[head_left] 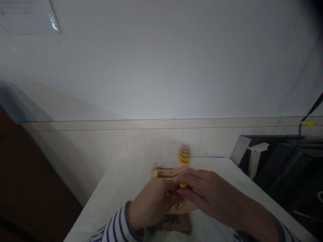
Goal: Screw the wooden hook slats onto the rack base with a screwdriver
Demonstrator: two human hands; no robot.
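My left hand and my right hand meet over a small wooden assembly on the white table. The fingers of both hands are curled together. Between them a small yellow piece shows, pinched by my right fingers; what it is I cannot tell. My left hand presses on the wooden part and hides its lower half. A brown flat piece lies under the hands at the near edge.
A yellow bit-holder jar with a clear dome stands behind the wood near the wall. A dark table or screen with a white bracket is to the right. A black cable hangs at far right.
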